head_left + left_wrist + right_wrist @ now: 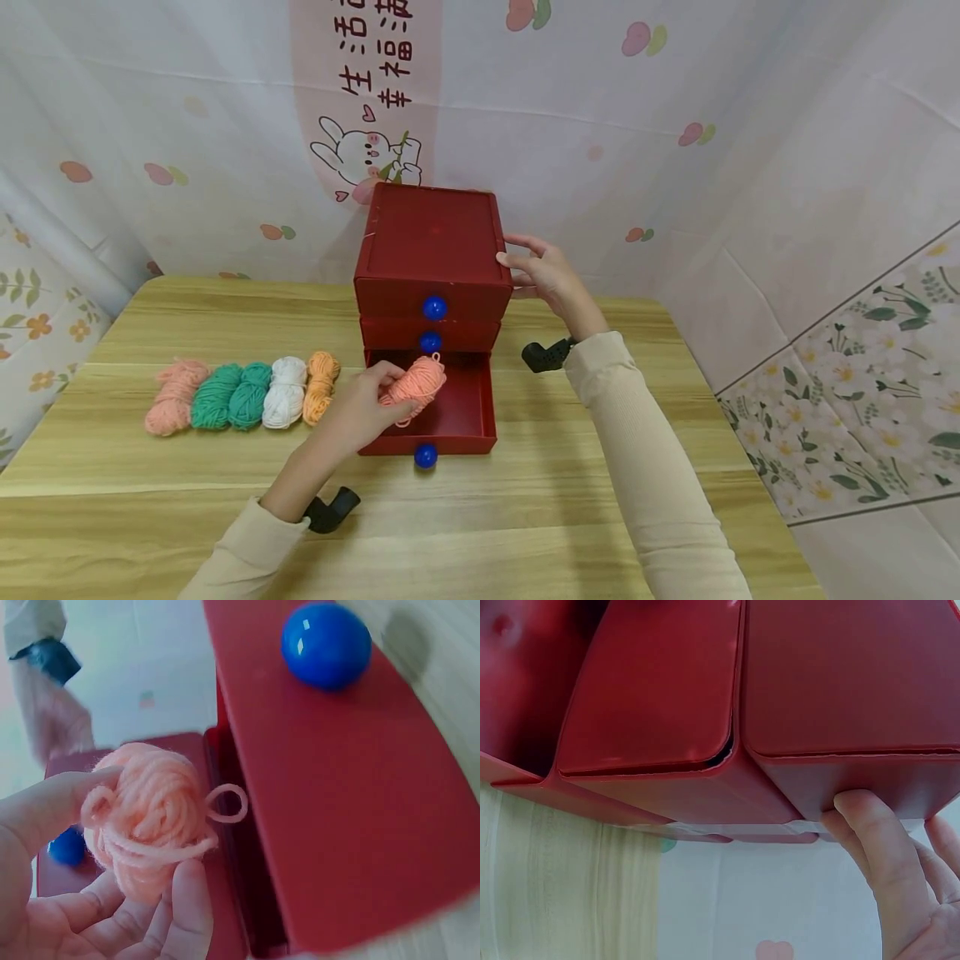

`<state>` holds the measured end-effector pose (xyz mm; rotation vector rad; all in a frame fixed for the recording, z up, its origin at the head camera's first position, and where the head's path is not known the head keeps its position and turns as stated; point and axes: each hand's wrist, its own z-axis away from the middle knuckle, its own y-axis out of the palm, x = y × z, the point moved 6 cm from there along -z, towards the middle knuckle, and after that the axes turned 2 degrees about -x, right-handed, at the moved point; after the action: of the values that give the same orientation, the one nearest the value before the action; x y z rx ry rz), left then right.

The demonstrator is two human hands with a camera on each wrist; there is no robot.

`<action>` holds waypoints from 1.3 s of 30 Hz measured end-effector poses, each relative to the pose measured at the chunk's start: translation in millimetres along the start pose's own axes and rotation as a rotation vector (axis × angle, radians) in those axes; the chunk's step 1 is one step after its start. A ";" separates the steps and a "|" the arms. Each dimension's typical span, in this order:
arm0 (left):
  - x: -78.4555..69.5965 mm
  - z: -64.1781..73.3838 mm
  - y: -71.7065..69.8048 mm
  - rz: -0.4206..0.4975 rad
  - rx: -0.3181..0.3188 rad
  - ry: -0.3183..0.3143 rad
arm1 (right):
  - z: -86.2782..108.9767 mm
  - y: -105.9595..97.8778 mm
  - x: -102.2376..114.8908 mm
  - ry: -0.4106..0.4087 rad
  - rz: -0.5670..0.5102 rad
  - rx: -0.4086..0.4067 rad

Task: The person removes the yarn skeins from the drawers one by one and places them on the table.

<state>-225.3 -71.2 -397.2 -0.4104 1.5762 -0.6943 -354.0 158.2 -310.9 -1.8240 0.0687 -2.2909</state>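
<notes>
A small red drawer cabinet [438, 237] stands on the table, its bottom drawer [468, 408] pulled out and its two upper drawers closed. My left hand [358, 417] holds a coral-pink ball of yarn [422, 383] over that drawer. In the left wrist view, thumb and fingers surround the yarn ball [157, 810], and a loose loop sticks out at its side. Against the cabinet's right side, near the top, my right hand [551, 275] rests with extended fingers; the right wrist view shows fingertips [855, 802] touching the red wall.
Left of the cabinet lies a row of yarn balls: pink [178, 398], two green [217, 396], white [285, 393] and orange [321, 387]. Each drawer front carries a round blue knob [425, 455]. A printed curtain [570, 150] hangs behind the wooden table [480, 525].
</notes>
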 end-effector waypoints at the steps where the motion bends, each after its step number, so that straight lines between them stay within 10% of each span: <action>1: 2.8 2.5 -6.1 -0.003 -0.005 -0.003 | 0.2 -0.2 -0.1 0.001 0.001 0.001; 21: 93.1 36.6 -137.5 -0.133 -0.279 -0.114 | -2.7 -0.7 -3.6 0.005 -0.005 -0.017; 39: 258.9 57.2 -215.2 -0.266 -0.446 -0.370 | -2.0 -0.9 -2.6 0.003 -0.005 -0.023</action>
<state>-233.3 -407.4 -456.8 -1.0341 1.3240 -0.4261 -355.5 159.4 -313.7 -1.8334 0.0910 -2.3057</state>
